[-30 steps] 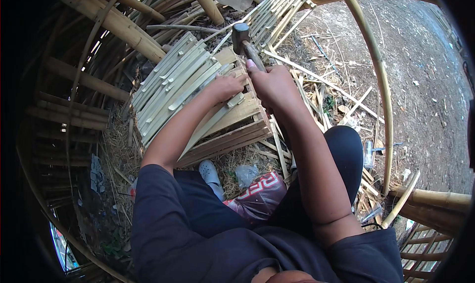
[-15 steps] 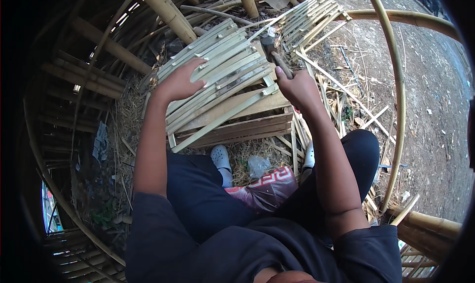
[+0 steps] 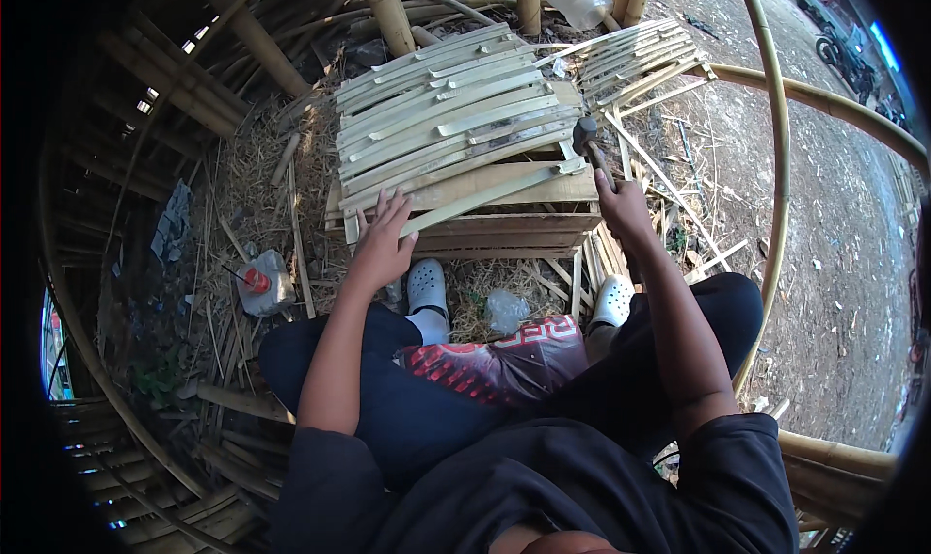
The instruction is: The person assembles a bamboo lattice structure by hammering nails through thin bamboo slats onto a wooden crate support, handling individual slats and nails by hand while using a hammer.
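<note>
The left hand (image 3: pixel 381 247) has slid off the middle of the bamboo slat panel (image 3: pixel 456 118) and now rests, fingers spread, at its near left corner. The right hand (image 3: pixel 624 210) has dropped toward the panel's near right edge, and the hammer (image 3: pixel 588 139) has come down with it.

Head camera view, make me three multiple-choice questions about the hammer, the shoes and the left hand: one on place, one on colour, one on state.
1. Where is the hammer's head?
A. At the right edge of the bamboo slats
B. On the ground by the bottle
C. In the person's lap

2. What colour are the shoes?
A. Black
B. White
C. Red

3. How is the left hand?
A. Closed in a fist
B. Gripping the hammer
C. Open, fingers spread at the wooden crate's front edge

Answers: 1 A, the head sits beside the slats, held by the right hand. 2 B, both clogs are white. 3 C, the fingers are splayed.
</note>
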Tool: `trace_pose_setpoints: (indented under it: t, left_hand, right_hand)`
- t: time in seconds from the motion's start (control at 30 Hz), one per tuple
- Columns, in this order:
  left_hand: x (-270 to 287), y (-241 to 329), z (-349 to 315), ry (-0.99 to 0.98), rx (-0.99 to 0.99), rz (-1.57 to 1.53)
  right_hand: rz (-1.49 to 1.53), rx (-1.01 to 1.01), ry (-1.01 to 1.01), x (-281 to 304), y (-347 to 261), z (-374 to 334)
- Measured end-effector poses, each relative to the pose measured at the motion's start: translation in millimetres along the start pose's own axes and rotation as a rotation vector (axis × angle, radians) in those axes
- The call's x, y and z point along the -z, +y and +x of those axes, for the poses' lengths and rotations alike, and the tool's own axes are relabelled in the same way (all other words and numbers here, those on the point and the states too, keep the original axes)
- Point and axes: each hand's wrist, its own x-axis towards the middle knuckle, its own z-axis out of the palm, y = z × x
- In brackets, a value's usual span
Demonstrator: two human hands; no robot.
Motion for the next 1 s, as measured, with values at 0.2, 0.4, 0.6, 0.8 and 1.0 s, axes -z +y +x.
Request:
trace_pose_setpoints:
  t: [0.2, 0.4, 0.6, 0.8, 1.0]
  left_hand:
    - [12, -88, 14, 0.326, 0.705, -0.515]
    - [-10, -147, 5, -0.044, 1.003, -1.033]
    - [-19, -157, 10, -0.141, 0.968, -1.211]
    - [-13, -165, 8, -0.194, 0.975, -1.118]
    - [-8, -147, 12, -0.248, 0.981, -1.011]
  right_hand:
    - [-0.206, 0.218, -0.149, 1, 13, -15]
    - [-0.475, 0.392, -0.615, -9, 4, -28]
    - [-0.580, 0.521, -0.727, -29, 8, -39]
    - [-0.513, 0.674, -0.806, -67, 35, -91]
    - [-0.694, 0.732, -1.020, -104, 94, -135]
